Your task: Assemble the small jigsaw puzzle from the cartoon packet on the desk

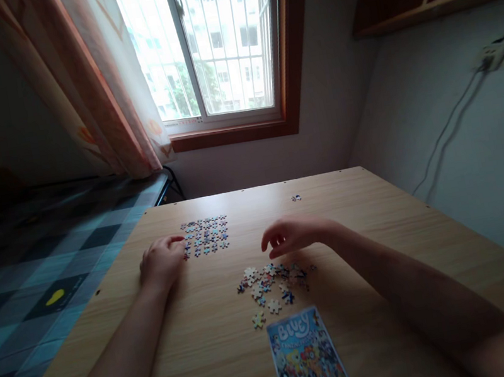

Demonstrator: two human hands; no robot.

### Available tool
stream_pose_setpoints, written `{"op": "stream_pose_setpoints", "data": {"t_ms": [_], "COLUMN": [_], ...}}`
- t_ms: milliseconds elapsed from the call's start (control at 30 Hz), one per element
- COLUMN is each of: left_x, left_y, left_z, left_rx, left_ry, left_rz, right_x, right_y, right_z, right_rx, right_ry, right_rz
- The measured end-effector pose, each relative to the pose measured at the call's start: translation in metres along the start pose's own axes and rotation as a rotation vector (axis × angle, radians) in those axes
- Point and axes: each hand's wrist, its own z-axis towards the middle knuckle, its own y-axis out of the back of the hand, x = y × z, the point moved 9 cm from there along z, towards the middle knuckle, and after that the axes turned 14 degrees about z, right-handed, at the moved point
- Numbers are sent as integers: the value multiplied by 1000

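My left hand [162,260] rests on the table at the left edge of the laid-out jigsaw puzzle pieces [206,236]. Its fingers are loosely bent, with the tips at the outermost pieces, and I see nothing held. Those pieces lie spaced apart in rows. Over the table, just beyond a loose heap of puzzle pieces [271,284], my right hand [288,235] hovers with curved fingers. Thumb and fingers are apart, and no piece shows between them. Some heap pieces lie pale side up, others show printed colours. Nearer to me lies a colourful box or card [310,357] marked BLUEY.
A small puzzle piece or two [296,197] lies apart near the far edge of the wooden table [221,359]. Left of the table is a bed with a checked cover [107,214]. A curtained window [229,45] stands behind, and a cable [447,125] hangs on the right wall.
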Motion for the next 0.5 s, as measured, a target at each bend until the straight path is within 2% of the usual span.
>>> {"op": "stream_pose_setpoints", "data": {"t_ms": [67, 167, 500], "left_x": [0, 0, -3], "left_y": [0, -1, 2], "left_z": [0, 0, -1], "left_rx": [-5, 10, 14], "left_ry": [-5, 5, -1], "left_rz": [-5, 1, 22], "right_x": [7, 8, -3], "right_y": [-20, -31, -30], "right_z": [3, 5, 9], "right_rx": [93, 106, 69], "right_ry": [-42, -69, -102], "right_rz": [-36, -126, -77]}}
